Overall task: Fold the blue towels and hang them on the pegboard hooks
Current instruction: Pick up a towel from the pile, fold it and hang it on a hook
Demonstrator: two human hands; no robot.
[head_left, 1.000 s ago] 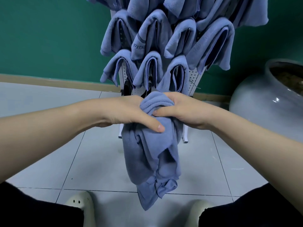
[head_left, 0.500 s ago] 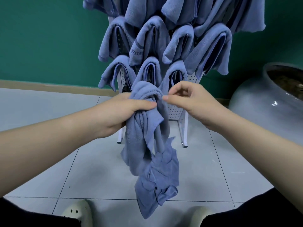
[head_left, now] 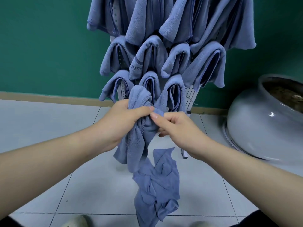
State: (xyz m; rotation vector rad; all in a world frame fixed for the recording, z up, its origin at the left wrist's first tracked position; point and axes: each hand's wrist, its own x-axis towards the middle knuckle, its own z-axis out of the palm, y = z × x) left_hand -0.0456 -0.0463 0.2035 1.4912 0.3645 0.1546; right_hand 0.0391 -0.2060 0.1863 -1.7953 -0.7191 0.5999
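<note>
Well, the rack [head_left: 190, 94] ahead is crowded with hung towels [head_left: 147, 58]; I see little free room. My left hand [head_left: 121, 122] grips the bunched towel [head_left: 155, 181], right hand [head_left: 178, 128] pinching its corner. Its tail dangles near the floor [head_left: 49, 128]; it could slip if my pinch loosens.

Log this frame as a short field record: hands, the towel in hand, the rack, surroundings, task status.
left hand: grips the bunched top of the held towel
right hand: pinches a towel edge beside the left thumb
held towel: crumpled, unfolded, lower end dangling above the tiled floor
pegboard: white, mostly covered by hung towels
surroundings: green wall, grey pot at right
status: held towel not yet folded or hung
</note>
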